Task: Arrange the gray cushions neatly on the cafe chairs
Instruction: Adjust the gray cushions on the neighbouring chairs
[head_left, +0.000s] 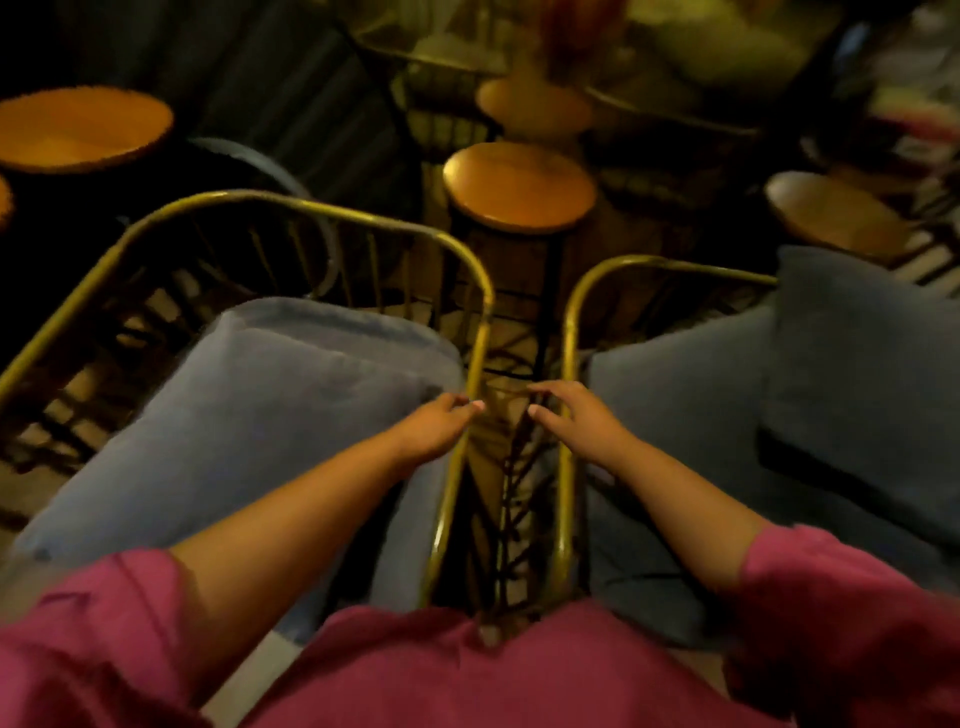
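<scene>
Two cafe chairs with brass-coloured tube frames stand side by side below me. The left chair (291, 205) holds a gray seat cushion (218, 431) with a second gray cushion (332, 327) lying flat at its back. The right chair (571, 322) holds a gray seat cushion (675, 405) and a darker gray back cushion (872, 374) leaning at its right side. My left hand (436, 421) rests at the left chair's inner arm rail, fingers loosely curled. My right hand (576, 410) hovers over the right chair's inner rail, fingers spread, holding nothing.
A round wooden stool (519, 187) stands just beyond the gap between the chairs. More round wooden tops sit at the far left (83, 127) and far right (831, 213). A glass table with a vase (535, 104) is behind. The scene is dim and blurred.
</scene>
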